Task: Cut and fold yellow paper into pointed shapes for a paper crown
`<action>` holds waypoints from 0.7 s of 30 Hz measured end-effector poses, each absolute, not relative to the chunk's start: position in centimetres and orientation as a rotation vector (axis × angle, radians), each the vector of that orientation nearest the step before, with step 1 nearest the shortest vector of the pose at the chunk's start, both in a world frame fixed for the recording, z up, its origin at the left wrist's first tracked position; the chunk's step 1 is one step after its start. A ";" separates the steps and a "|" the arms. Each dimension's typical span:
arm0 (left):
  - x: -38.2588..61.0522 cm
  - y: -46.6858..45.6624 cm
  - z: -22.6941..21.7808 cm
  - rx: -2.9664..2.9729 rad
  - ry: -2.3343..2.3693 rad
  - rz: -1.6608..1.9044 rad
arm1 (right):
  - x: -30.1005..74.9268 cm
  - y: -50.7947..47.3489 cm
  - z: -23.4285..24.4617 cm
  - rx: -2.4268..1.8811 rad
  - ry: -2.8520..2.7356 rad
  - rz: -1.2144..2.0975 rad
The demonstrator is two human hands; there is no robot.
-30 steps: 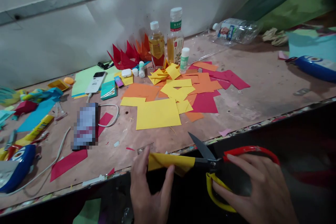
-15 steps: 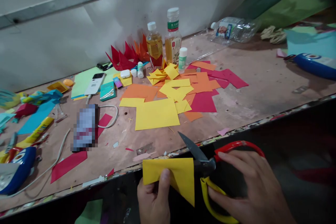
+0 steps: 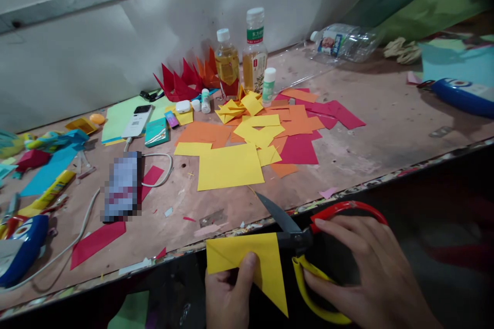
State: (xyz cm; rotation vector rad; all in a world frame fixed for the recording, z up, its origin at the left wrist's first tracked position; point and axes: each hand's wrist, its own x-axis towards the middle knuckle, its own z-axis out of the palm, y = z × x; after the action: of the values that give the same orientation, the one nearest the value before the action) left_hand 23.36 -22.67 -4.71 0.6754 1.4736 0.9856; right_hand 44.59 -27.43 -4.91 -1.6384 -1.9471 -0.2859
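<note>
My left hand (image 3: 231, 293) pinches a folded piece of yellow paper (image 3: 247, 252) just in front of the table edge, thumb on top. The paper's lower right part hangs down in a point. My right hand (image 3: 363, 267) grips a pair of scissors (image 3: 301, 239) by one red and one yellow handle. The blades are spread: the upper one points up and left over the table edge, and the lower one lies behind the paper's right side, its tip hidden. Straight ahead on the table is a flat yellow sheet (image 3: 230, 167).
Orange paper (image 3: 204, 134), red paper (image 3: 299, 150) and small folded yellow pieces (image 3: 231, 110) lie mid-table. Behind them stand two drink bottles (image 3: 227, 64) and a glue stick (image 3: 269, 85). A phone (image 3: 122, 185) with a white cable (image 3: 87, 221) is at left. An empty plastic bottle (image 3: 347, 43) lies at the back right.
The scissors have moved slightly left, still spread. The yellow paper has shifted a little left and tilted, its hanging point now lower. Both hands keep their holds.
</note>
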 end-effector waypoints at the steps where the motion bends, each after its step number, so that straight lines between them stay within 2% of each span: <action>1: 23.1 -22.7 -4.7 0.679 1.484 0.983 | 44.6 -27.4 -4.8 -1.632 -1.961 -0.277; 12: 24.3 -23.9 -6.1 0.592 1.350 0.882 | 44.5 -27.1 -4.7 -1.633 -1.963 -0.266; 21: 24.2 -23.2 -5.7 0.676 1.394 0.954 | 44.5 -27.3 -4.9 -1.655 -1.943 -0.239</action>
State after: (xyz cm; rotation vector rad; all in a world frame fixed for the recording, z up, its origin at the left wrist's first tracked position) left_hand 24.15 -23.22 -5.74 0.6759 1.3944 0.9535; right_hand 44.48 -27.25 -4.88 -1.6549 -1.9427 -0.2389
